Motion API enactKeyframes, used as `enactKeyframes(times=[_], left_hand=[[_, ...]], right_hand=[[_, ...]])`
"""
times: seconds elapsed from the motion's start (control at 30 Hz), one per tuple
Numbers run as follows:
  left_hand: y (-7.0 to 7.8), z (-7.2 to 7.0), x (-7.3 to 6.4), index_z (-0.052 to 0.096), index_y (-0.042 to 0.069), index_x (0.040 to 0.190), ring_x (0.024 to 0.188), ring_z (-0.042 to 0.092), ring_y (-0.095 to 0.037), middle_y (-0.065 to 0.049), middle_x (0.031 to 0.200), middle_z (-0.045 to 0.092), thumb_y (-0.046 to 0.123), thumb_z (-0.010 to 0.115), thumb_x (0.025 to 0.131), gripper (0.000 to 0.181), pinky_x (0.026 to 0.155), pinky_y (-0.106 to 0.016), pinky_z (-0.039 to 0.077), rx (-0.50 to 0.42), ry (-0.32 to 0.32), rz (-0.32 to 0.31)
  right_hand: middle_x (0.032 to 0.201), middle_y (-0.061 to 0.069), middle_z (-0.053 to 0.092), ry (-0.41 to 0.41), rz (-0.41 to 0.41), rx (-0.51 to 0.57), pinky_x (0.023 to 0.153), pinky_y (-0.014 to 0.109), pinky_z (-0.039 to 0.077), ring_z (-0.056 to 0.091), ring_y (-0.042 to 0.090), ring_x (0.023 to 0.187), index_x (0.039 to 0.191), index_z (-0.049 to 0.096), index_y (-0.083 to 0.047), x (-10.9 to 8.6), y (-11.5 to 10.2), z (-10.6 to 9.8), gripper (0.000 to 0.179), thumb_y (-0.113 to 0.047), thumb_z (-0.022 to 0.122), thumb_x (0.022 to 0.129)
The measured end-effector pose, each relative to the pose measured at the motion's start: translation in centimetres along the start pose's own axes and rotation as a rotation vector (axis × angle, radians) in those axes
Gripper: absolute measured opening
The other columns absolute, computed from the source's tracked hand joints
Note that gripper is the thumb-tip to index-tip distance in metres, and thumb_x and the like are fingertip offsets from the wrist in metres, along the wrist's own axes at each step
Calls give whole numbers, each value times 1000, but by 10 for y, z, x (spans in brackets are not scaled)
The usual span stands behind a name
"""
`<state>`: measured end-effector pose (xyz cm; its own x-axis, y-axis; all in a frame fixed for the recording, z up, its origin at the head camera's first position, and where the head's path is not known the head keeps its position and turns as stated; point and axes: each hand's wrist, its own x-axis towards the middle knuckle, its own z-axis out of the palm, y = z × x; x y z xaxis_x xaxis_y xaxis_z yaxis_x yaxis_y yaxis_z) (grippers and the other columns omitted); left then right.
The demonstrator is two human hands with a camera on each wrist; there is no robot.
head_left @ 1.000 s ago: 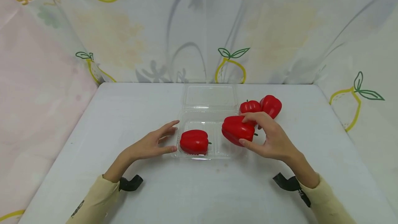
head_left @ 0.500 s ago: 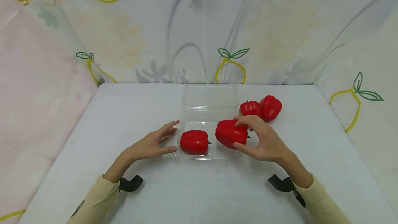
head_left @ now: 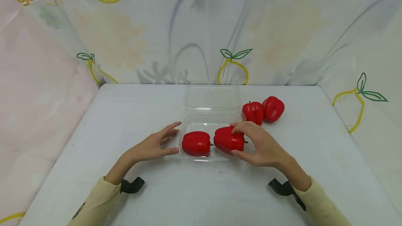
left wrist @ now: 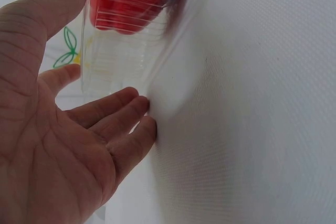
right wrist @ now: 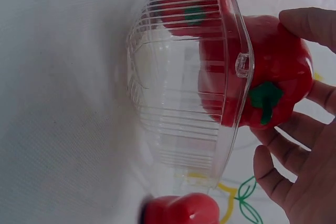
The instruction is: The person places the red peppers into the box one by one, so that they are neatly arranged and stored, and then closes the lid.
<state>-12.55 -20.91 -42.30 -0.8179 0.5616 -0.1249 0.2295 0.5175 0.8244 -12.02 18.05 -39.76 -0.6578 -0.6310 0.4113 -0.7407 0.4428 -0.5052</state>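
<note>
A clear plastic clamshell box (head_left: 204, 118) lies with its lid (head_left: 212, 97) folded back. One red bell pepper (head_left: 196, 143) rests in the front left of the box. My right hand (head_left: 262, 144) grips a second red bell pepper (head_left: 228, 140) between thumb and fingers, beside the first one. The right wrist view shows this held pepper (right wrist: 278, 66) partly below the box rim, its lower part seen through the ribbed wall. At the box's left side my left hand (head_left: 154, 145) lies with fingers spread. In the left wrist view its thumb and index finger are by the rim.
Two more red bell peppers, one nearer (head_left: 253, 112) and one farther right (head_left: 273, 109), sit together on the white table (head_left: 141, 107) at the box's back right. A printed cloth (head_left: 125, 37) hangs behind the table.
My right hand has moved left and toward me with its bell pepper, lowering it into the box's right half. My left hand stays in place.
</note>
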Motion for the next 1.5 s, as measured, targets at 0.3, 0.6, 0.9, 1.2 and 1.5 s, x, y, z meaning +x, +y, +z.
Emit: enactKeyframes(times=[0.3,0.6,0.9,1.2,1.5], left_hand=[[-1,1,0,24,26,156,138,41,-23,-6,150,44,42,76,86,89,105,-44,42,8,6,-16],[0,1,1,24,28,156,138,41,-21,-5,150,44,42,76,85,89,106,-43,42,14,8,-21],[-1,1,1,23,26,157,138,41,-24,-7,150,44,40,76,86,89,106,-45,41,10,6,0],[-2,1,1,24,26,156,138,40,-26,-9,150,43,40,75,87,88,107,-46,40,4,1,0],[-1,1,0,24,24,157,137,41,-28,-11,149,44,39,75,87,88,106,-49,41,16,3,-6]], right_hand=[[132,2,58,-37,-17,-54,86,44,56,53,17,119,120,57,-16,-1,2,6,67,-29,91,64],[133,1,57,-74,-8,-68,90,45,53,51,16,122,119,58,-17,-1,3,7,63,-28,90,67],[132,2,58,-77,-38,-68,90,47,53,52,18,121,118,58,-17,0,4,8,62,-30,89,66],[131,1,58,-93,-39,-64,90,45,49,52,17,120,116,58,-18,0,8,12,57,-31,86,68],[132,0,58,-100,-39,-70,93,48,45,53,18,121,117,57,-18,0,10,14,55,-34,82,71]])
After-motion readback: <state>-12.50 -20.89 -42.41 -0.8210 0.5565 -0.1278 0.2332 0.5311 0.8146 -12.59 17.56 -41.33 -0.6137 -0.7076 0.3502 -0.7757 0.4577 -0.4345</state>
